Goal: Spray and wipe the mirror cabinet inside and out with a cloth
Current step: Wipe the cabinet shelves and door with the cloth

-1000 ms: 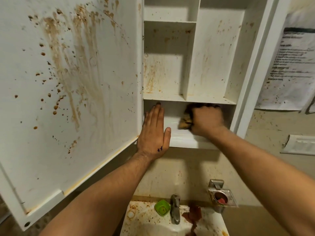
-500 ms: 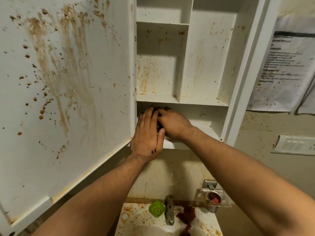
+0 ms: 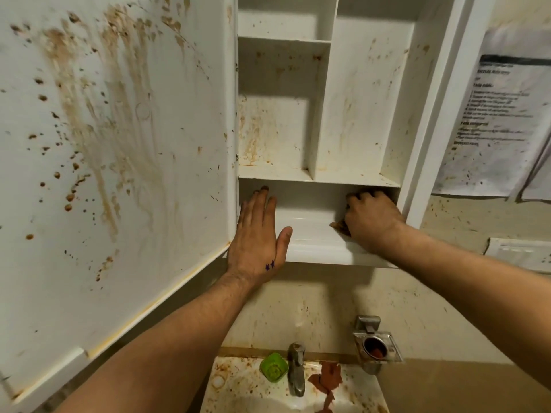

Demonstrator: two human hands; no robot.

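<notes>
Lowest in view, a stained sink (image 3: 238,391) carries a tap (image 3: 296,371) at its back edge, with a green container (image 3: 273,368) just left of it. Above, the left hand (image 3: 256,242) lies flat, fingers straight, on the left end of the mirror cabinet's (image 3: 316,253) bottom shelf, beside the open door (image 3: 119,144). At the shelf's right end, the right hand (image 3: 372,222) is curled round a brown-stained cloth (image 3: 340,227), pressing it into the corner. Brown streaks mark the door and the upper compartments.

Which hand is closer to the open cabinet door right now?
Left. The left hand lies flat on the bottom shelf right beside the door; the right hand grips the cloth at the shelf's far end.
</notes>
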